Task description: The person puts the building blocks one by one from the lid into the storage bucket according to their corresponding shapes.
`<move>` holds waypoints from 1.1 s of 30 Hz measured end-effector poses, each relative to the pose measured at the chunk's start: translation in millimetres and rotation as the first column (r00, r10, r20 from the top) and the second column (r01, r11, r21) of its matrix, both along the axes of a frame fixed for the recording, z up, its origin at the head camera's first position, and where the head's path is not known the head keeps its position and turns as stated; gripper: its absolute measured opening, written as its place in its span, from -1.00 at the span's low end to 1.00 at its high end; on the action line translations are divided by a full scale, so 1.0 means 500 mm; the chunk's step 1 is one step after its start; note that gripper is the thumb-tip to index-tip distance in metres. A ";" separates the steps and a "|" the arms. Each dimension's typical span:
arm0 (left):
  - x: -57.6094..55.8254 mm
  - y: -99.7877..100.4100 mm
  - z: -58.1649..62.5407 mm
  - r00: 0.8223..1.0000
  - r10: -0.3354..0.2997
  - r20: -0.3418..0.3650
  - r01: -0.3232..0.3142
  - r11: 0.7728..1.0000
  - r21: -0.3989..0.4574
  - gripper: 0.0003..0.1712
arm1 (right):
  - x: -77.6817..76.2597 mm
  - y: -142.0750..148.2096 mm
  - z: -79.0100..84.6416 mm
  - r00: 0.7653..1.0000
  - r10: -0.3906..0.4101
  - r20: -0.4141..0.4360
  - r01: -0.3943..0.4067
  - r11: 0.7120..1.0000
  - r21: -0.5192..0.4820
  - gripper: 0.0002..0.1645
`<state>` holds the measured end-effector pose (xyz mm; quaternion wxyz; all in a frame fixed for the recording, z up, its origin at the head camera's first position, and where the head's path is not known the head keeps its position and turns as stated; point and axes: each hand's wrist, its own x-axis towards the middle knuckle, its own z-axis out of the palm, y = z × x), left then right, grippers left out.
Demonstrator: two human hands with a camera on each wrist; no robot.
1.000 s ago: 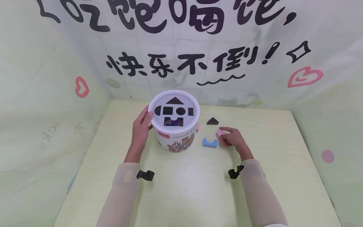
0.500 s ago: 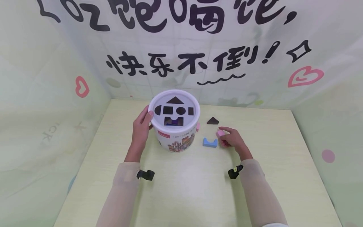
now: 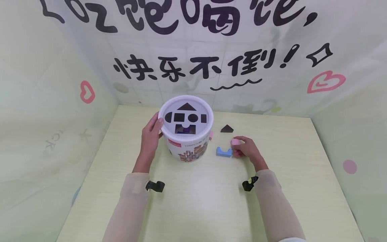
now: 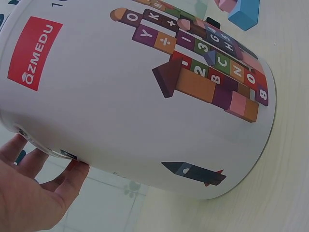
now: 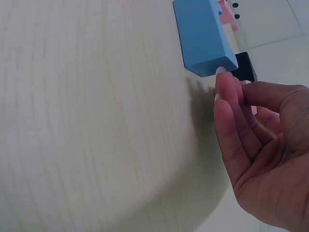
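A white bucket (image 3: 188,149) stands upright on the table, its lid (image 3: 186,126) pierced with shaped holes. My left hand (image 3: 151,136) grips the rim at the bucket's left side, thumb on top; in the left wrist view its fingers (image 4: 72,181) touch the wall. Right of the bucket, my right hand (image 3: 249,148) pinches a small pink block (image 3: 235,142), whose full shape the fingers hide. Just left of those fingers lies a blue arch block (image 3: 223,153). In the right wrist view the fingertips touch or nearly touch that blue block (image 5: 200,36).
Behind the blue block lies a dark triangular block (image 3: 227,129). Another pink block (image 3: 211,135) sits against the bucket's right side, partly hidden. A printed cloth wall (image 3: 136,90) closes off the back of the pale table (image 3: 196,201).
My right hand has shifted slightly left toward the blue block, and the pink block in its fingers has turned a little. The left hand and the bucket stay put.
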<state>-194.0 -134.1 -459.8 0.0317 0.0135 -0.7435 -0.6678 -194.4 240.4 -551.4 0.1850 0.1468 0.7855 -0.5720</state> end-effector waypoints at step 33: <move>-0.003 -0.001 -0.003 1.000 0.014 0.012 -0.014 1.000 0.017 -0.42 | -0.009 0.003 0.028 0.999 -0.031 -0.031 0.030 0.999 -0.037 -0.43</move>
